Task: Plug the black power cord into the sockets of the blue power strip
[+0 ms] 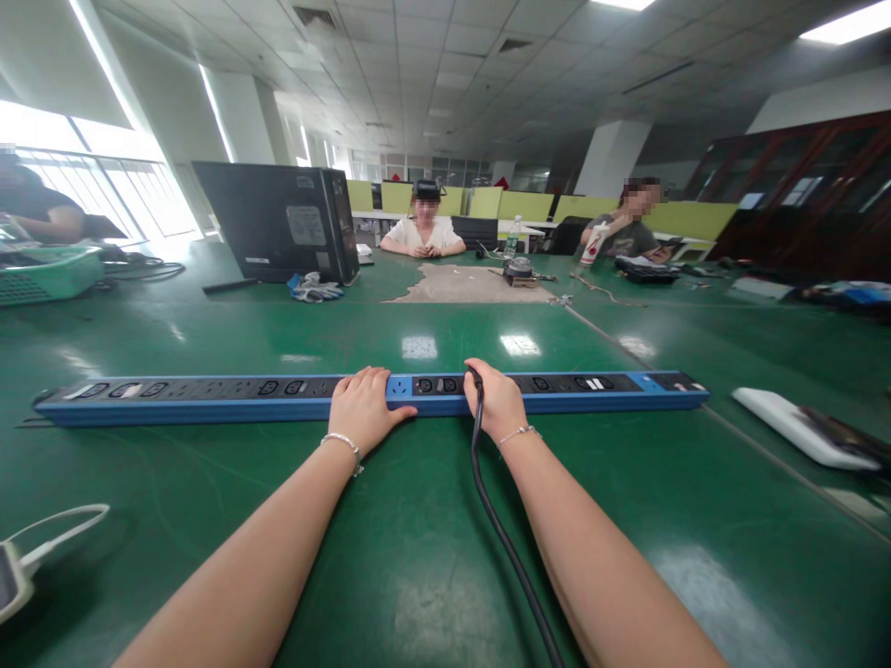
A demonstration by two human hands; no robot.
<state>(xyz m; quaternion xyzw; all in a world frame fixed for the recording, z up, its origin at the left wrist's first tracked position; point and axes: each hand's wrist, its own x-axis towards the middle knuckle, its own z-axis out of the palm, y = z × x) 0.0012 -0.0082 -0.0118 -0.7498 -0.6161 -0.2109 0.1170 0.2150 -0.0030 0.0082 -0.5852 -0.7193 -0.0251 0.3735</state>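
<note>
A long blue power strip [432, 404] with black sockets lies across the green table. My left hand [360, 406] rests over the strip left of its middle, fingers on the top and thumb along the front side. My right hand [496, 399] is closed around the plug end of a black cable [497, 524], right at the strip's sockets. How far the plug sits in a socket is hidden by the fingers. From my right hand the cable runs down toward the bottom edge, between my forearms.
A black computer case [278, 223] and gloves [315, 288] stand beyond the strip. A green basket [48, 276] is far left, a white device [800, 427] right, a cabled device [10, 580] lower left. Three people [424, 227] sit around the table [209, 510].
</note>
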